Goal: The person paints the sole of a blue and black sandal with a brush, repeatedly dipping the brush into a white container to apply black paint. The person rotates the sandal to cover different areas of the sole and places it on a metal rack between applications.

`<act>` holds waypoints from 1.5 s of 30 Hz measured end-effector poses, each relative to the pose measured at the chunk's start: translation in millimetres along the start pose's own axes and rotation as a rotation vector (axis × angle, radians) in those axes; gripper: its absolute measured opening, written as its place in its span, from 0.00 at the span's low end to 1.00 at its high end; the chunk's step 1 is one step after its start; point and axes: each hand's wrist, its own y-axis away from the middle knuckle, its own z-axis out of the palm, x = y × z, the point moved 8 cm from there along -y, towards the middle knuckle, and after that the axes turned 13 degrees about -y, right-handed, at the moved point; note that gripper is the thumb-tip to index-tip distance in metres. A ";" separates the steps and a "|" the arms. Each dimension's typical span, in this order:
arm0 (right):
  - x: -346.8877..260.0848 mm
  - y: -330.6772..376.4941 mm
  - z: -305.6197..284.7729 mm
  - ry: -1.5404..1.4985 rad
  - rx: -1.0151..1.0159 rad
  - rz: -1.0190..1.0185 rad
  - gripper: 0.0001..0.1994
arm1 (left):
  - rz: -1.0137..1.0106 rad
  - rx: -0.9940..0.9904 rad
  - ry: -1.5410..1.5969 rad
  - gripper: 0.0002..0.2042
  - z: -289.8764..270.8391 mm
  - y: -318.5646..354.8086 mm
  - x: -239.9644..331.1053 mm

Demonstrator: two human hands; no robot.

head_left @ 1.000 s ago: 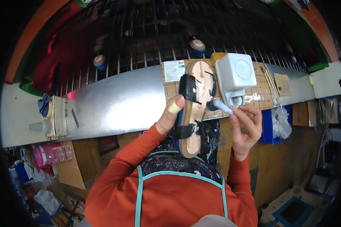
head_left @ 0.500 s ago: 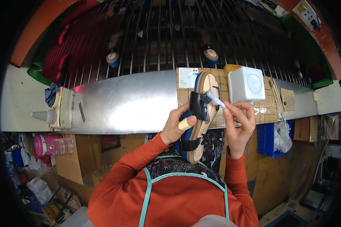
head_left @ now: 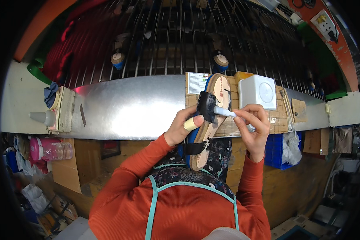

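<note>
A sandal [head_left: 211, 131] with a tan footbed, black straps and a blue-edged sole tilts over the bench's front edge, its one end near my lap. My left hand [head_left: 184, 125], its thumb wrapped in pale tape, grips it from the left side at the wide black strap [head_left: 206, 107]. In my right hand [head_left: 253, 129] a whitish stick-like tool [head_left: 225, 112] is pinched between thumb and fingers. Its far end touches the strap's inner edge over the footbed; what kind of tip it has I cannot make out.
A white plastic container [head_left: 257, 94] stands on the brown covered board [head_left: 274, 124], near a printed card [head_left: 197, 84]. Behind the metal bench [head_left: 124, 108] runs a rack of rods [head_left: 168, 48] carrying other sandals [head_left: 221, 61]. A grey cone [head_left: 44, 118] lies left; a blue bin [head_left: 274, 154] sits below.
The tool's tip has moved from above the strap down to its inner edge, lying flatter. The strap has shifted on the sandal's picture slightly left, with my left hand still gripping.
</note>
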 end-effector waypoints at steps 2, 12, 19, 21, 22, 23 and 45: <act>-1.8 0.4 0.6 0.016 -0.008 0.000 0.10 | -0.012 -0.014 0.053 0.44 0.4 -2.7 1.2; -18.5 1.0 -8.4 0.103 -0.004 -0.145 0.11 | -0.104 -0.177 0.310 0.39 15.4 -13.0 -2.4; -3.3 20.1 -6.9 0.125 0.183 0.057 0.09 | -0.180 0.032 0.501 0.36 16.2 -13.4 7.5; -0.5 32.5 4.3 -0.020 0.152 0.145 0.09 | -0.154 0.021 0.492 0.33 12.0 -13.8 9.9; 2.0 37.1 8.7 -0.093 0.138 0.191 0.09 | -0.163 0.033 0.455 0.33 10.8 -14.1 7.9; 3.2 39.0 11.3 -0.135 0.130 0.208 0.09 | -0.174 0.059 0.414 0.32 8.2 -13.6 4.6; -9.7 23.5 11.3 0.134 0.105 -0.058 0.11 | -0.083 0.077 0.183 0.33 -4.0 -12.8 8.5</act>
